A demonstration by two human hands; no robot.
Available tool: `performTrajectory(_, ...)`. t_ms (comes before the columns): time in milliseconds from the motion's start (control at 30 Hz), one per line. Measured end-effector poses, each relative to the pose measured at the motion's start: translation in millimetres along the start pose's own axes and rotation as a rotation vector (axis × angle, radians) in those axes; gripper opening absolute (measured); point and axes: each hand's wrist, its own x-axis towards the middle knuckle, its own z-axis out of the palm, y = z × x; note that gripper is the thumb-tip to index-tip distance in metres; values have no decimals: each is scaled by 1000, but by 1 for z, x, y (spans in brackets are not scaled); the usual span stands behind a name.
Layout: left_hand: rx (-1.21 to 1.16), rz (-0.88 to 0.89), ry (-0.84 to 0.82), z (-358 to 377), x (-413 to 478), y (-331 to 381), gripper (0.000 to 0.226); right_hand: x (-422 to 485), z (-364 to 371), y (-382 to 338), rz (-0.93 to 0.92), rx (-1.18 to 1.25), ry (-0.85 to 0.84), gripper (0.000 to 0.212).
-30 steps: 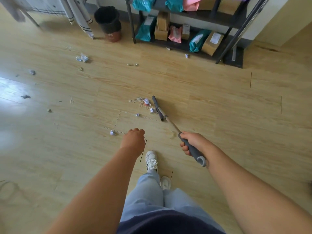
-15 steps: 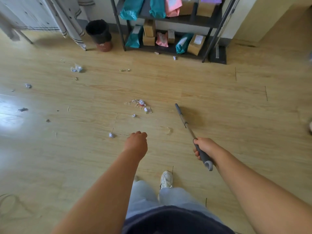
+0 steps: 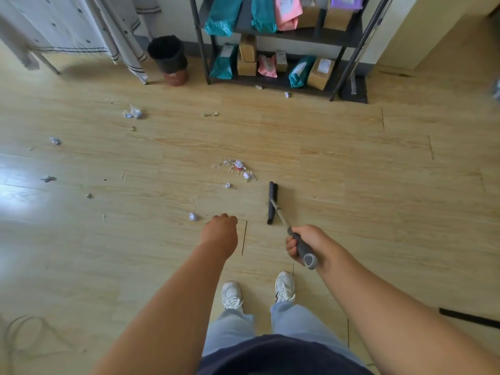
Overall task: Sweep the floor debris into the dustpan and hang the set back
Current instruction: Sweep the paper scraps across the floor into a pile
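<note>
My right hand (image 3: 304,243) grips the grey handle of a broom (image 3: 272,203), whose black head lies on the wooden floor ahead of my feet. A small heap of paper scraps (image 3: 238,169) lies just left of and beyond the broom head. Two crumpled bits (image 3: 194,217) (image 3: 228,185) lie closer to me. My left hand (image 3: 220,230) hangs over the floor with its fingers curled, holding nothing. More scraps (image 3: 132,113) (image 3: 55,140) are scattered to the far left. No dustpan is in view.
A black metal shelf (image 3: 273,36) with parcels stands at the back wall. A black bin (image 3: 169,56) stands to its left, next to a cloth-draped table (image 3: 67,28). A cable (image 3: 24,331) lies at the bottom left. My white shoes (image 3: 257,290) are below the hands.
The broom head swung away from the scrap heap to the right and then came down closer to me. My view tilted up and back. The left hand stayed curled and empty.
</note>
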Motion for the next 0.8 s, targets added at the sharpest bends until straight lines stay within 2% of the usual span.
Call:
performTrajectory(200, 4, 12, 28, -14, 9, -44, 41, 16, 48, -8, -22, 233, -93, 26)
performTrajectory(333, 16, -20, 19, -16, 18, -67, 39, 25, 71, -20, -25, 292, -133, 26)
performTrajectory(500, -19, -75, 12, -20, 38, -76, 37, 40, 90, -51, -9, 183, -130, 29)
performTrajectory(800, -65, -141, 65, -53, 100, -56, 42, 73, 117, -153, 46, -44, -149, 28)
